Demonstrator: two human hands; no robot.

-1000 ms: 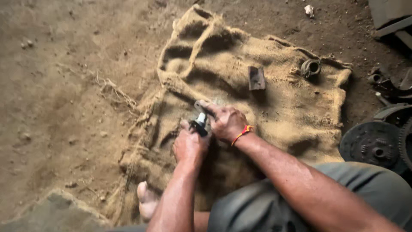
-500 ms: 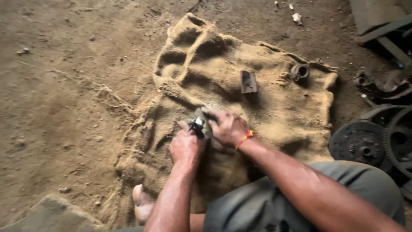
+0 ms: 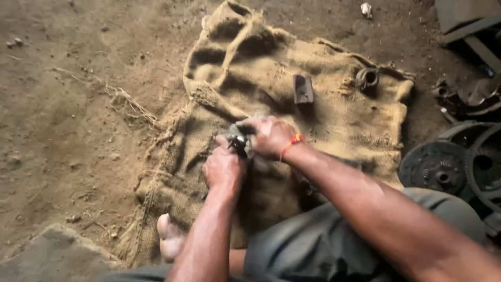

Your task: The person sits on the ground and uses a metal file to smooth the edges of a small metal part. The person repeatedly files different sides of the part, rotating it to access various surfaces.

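Dirt floor, burlap sack (image 3: pixel 334 120) spread out; both hands — left (image 3: pixel 223 169), right (image 3: pixel 269 138) — fingers pinching a small dark part (image 3: pixel 239 143).

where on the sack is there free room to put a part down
Bare burlap sack lies right of the right hand, below the flat metal piece and the ring-shaped part. The folded top corner is lumpy. It is crowded by the left hand, and by the dark discs off the right edge.

Dusty dirt floor (image 3: pixel 78 130), rumpled burlap sack (image 3: pixel 339 120) spread on it, dark metal discs (image 3: pixel 438 169) at right, dim light
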